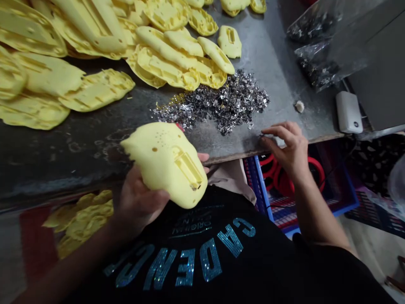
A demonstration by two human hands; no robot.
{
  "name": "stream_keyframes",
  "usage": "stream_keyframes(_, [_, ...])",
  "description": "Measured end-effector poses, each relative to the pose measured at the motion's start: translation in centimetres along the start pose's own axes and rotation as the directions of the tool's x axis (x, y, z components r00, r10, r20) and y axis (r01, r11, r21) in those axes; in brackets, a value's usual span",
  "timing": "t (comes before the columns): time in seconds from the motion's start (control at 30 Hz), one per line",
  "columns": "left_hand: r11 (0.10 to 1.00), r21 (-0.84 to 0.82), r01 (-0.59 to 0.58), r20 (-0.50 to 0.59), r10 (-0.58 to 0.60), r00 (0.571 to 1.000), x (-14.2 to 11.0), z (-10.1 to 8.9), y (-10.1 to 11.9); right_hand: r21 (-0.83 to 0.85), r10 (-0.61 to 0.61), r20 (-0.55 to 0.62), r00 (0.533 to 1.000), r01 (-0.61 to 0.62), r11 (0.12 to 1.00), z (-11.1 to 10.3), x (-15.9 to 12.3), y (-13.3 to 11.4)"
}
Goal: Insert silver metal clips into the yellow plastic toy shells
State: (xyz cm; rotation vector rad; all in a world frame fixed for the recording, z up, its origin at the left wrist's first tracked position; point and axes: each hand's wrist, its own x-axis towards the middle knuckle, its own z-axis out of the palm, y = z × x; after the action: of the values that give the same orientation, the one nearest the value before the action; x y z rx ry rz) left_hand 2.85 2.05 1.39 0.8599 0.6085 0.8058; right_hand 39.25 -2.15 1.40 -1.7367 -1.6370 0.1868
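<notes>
My left hand holds a yellow moulded plastic shell from below, with its rectangular slotted recess facing up. My right hand rests near the front edge of the grey metal table. Its thumb and fingertips pinch a tiny metal clip, mostly hidden by the fingers. A heap of small silver metal clips lies just beyond the two hands. Many similar yellow shells are piled along the far side of the table.
Clear plastic bags of dark metal parts lie at the back right, near a white plastic box. More yellow shells lie below the table edge at left. A blue crate with red rings stands below at right.
</notes>
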Motion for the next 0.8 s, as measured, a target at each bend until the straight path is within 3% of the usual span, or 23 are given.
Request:
stream_keyframes(0.07, [0.999, 0.039, 0.009, -0.033, -0.007, 0.999, 0.3, 0.5, 0.1, -0.146, -0.018, 0.065, 0.998, 0.028, 0.989, -0.7, 1.6, 2.5])
stream_keyframes(0.2, [0.991, 0.036, 0.126, 0.007, -0.126, 0.992, 0.3, 0.0, -0.5, -0.102, 0.042, 0.174, 0.984, -0.025, 0.994, -0.2, 3.7, 4.7])
stream_keyframes(0.3, [0.986, 0.005, 0.166, 0.080, -0.166, 0.983, 0.1, -0.6, -1.1, -0.044, 0.080, 0.165, 0.983, -0.074, 0.996, -0.1, 4.2, 4.9])
stream_keyframes(0.47, [0.987, -0.089, 0.136, 0.022, -0.134, 0.991, 0.5, 0.1, -1.3, 0.020, 0.123, 0.068, 0.990, -0.125, 0.992, -0.9, 3.0, 4.9])
stream_keyframes(0.6, [0.987, -0.126, 0.103, 0.001, -0.104, 0.995, 0.9, 0.7, -1.3, -0.082, -0.006, -0.065, 0.998, 0.000, 0.997, -0.4, 1.6, 3.7])
stream_keyframes(0.8, [0.983, -0.162, 0.091, -0.007, -0.094, 0.996, 0.5, 0.6, -1.0, -0.313, -0.226, -0.001, 0.974, 0.214, 0.925, 2.5, 1.2, 0.6])
